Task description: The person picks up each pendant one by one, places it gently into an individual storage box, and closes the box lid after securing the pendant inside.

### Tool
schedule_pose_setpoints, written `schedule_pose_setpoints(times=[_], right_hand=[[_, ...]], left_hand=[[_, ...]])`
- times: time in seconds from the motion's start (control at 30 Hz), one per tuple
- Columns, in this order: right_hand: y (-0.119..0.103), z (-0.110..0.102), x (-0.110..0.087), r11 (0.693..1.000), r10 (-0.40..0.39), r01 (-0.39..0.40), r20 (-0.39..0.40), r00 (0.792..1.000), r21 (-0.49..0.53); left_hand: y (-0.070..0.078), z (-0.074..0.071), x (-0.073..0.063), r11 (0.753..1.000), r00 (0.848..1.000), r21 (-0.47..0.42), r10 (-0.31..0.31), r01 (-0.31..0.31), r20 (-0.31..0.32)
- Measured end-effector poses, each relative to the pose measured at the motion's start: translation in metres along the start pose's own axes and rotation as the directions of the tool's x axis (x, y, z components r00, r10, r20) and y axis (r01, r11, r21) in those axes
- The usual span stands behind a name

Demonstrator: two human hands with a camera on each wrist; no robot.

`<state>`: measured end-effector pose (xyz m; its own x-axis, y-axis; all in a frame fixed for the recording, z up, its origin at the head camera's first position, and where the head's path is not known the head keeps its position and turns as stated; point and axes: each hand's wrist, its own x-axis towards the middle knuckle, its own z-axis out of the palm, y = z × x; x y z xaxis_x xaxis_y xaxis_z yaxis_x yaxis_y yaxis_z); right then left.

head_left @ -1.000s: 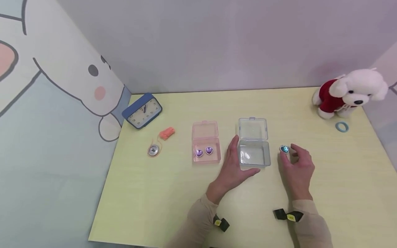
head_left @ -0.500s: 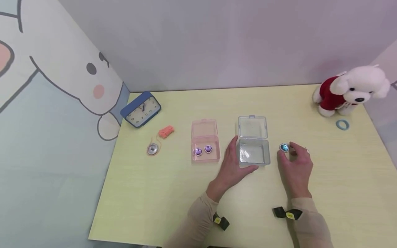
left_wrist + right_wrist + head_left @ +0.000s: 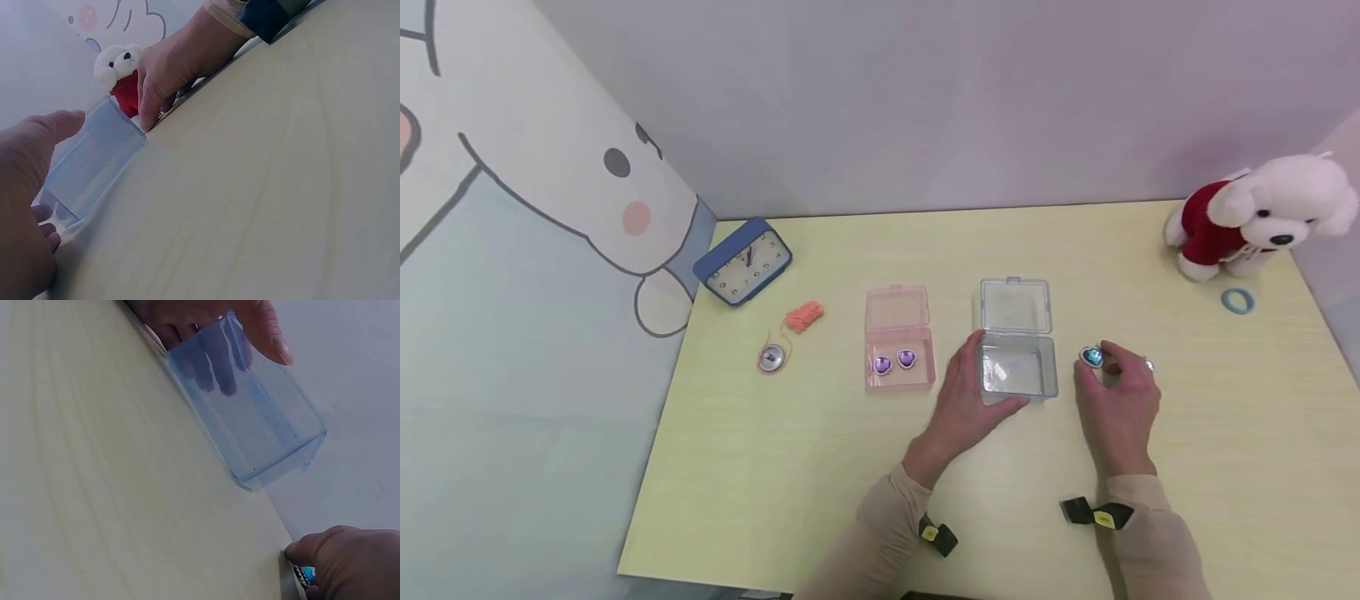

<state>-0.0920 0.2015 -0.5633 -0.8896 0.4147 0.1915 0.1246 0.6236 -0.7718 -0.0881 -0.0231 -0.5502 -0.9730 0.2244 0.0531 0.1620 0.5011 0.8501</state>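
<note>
The clear box [image 3: 1019, 367], smooth rectangular plastic, stood open on the wood-grained worktop [image 3: 760, 492]; the left hand [image 3: 962, 405] spread thumb and fingers around its near left corner; the right hand [image 3: 1120, 407] pinched a faceted blue gem [image 3: 1092, 357] to the box's right.

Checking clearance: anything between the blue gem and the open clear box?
Nothing visible, just bare tabletop and the right wall of the clear box. The right hand pinches the blue gem; the left hand is at the box's left and front, off that line.
</note>
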Motion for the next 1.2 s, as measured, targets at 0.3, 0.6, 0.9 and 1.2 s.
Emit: schedule_pose_setpoints(times=[0.3,0.6,0.9,1.2], right_hand=[[0.0004,-0.0015,-0.0005,0.999,0.038,-0.037,0.042,0.998,-0.016],[-0.0009,-0.0015,-0.0021,1.0,0.008,-0.007,0.043,0.999,-0.02],[-0.0003,-0.0026,-0.002,1.0,0.007,-0.006,0.055,0.998,-0.018],[-0.0025,-0.0024,-0.0047,0.998,0.064,-0.065,0.063,0.996,0.022]], left_hand=[[0.0006,-0.0007,-0.0011,0.999,0.999,-0.022,-0.04,0.041,0.02],[-0.0001,-0.0002,-0.0005,0.998,0.999,-0.023,-0.05,0.05,0.017],[0.0003,-0.0005,-0.001,0.999,0.999,-0.015,-0.048,0.048,0.014],[0.0001,-0.0008,-0.0004,0.999,0.999,-0.005,-0.048,0.048,0.021]])
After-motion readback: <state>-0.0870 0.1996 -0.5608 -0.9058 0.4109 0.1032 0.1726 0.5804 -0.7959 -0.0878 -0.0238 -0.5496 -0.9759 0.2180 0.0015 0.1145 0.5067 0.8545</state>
